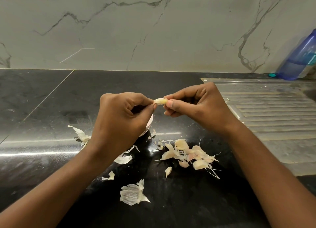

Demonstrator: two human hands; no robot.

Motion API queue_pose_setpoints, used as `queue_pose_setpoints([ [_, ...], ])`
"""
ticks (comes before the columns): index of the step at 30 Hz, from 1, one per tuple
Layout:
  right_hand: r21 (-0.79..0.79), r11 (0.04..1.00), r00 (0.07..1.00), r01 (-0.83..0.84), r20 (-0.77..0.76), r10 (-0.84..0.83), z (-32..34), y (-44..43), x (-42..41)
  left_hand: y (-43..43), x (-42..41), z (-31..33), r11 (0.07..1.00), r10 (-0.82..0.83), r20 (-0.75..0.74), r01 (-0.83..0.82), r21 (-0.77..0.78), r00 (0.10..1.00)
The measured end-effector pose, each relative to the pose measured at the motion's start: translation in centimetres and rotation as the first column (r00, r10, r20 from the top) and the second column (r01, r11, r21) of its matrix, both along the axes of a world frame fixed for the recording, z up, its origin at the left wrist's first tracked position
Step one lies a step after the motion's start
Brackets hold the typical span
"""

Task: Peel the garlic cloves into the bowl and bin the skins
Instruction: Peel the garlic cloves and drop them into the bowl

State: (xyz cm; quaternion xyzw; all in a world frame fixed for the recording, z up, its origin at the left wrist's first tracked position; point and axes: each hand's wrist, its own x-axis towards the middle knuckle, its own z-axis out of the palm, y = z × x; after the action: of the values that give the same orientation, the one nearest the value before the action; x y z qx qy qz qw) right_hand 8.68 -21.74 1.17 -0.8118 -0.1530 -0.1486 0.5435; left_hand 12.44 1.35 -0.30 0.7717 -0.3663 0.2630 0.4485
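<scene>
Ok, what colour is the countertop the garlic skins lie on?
The countertop is glossy black with faint grey marks; the head view shows it best.

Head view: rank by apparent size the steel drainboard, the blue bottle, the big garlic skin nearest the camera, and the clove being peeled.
1. steel drainboard
2. blue bottle, partly cut off by the frame edge
3. big garlic skin, flattered by nearness
4. garlic clove

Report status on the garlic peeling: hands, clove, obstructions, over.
Hands: left hand and right hand both pinch one garlic clove. Under left hand, bowl mostly hidden. Loose skins scattered on counter, not binned.
</scene>
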Motion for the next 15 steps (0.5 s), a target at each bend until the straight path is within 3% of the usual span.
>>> queue_pose_setpoints([
  [3,-0.023,1.000,0.999,0.000,-0.049,-0.001,-0.32,0.19,0.14,0.06,-0.03,0.13,0.994,0.047,0.158,-0.062,0.091,0.986],
  [6,-0.027,0.999,0.996,-0.022,-0.088,0.020,-0.40,0.25,0.23,0.04,0.04,0.05,0.994,0.039,0.166,-0.055,0.093,0.985],
  [15,-0.034,0.999,1.000,-0.023,-0.002,0.023,-0.24,0.38,0.18,-0.66,-0.22,-0.24,0.987,-0.130,-0.207,0.106,-0.120,0.970],
])
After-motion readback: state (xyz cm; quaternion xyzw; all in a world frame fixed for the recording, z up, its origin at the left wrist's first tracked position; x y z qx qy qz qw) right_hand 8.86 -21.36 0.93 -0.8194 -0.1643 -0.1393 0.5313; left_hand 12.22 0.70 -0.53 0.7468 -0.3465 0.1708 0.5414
